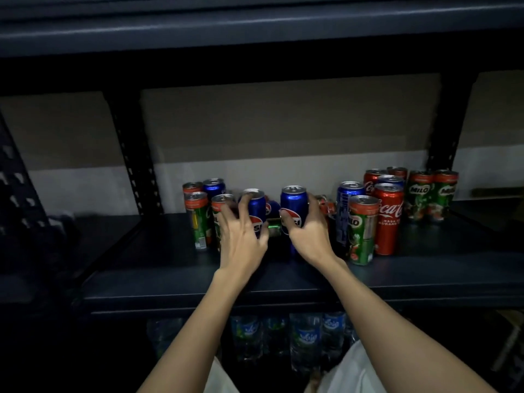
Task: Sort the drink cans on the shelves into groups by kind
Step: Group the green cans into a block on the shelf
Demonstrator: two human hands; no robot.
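On the dark shelf point(175, 276) stand mixed drink cans. My left hand point(241, 236) wraps a blue Pepsi can point(256, 205), fingers over its rim. My right hand point(309, 231) grips a second blue Pepsi can point(293, 202) from its right side. Between my hands a green can point(273, 226) lies on its side. Green Milo cans point(198, 219) stand at the left with another blue can point(214, 187) behind. To the right are a blue can point(347, 194), a Milo can point(363, 231), a red Coca-Cola can point(388, 219) and two Milo cans point(432, 194).
A perforated black upright point(133, 154) rises left of the cans and another upright point(445, 131) at the right. The upper shelf point(255, 26) hangs low overhead. Water bottles point(306, 338) fill the shelf below. The shelf's left part is dark.
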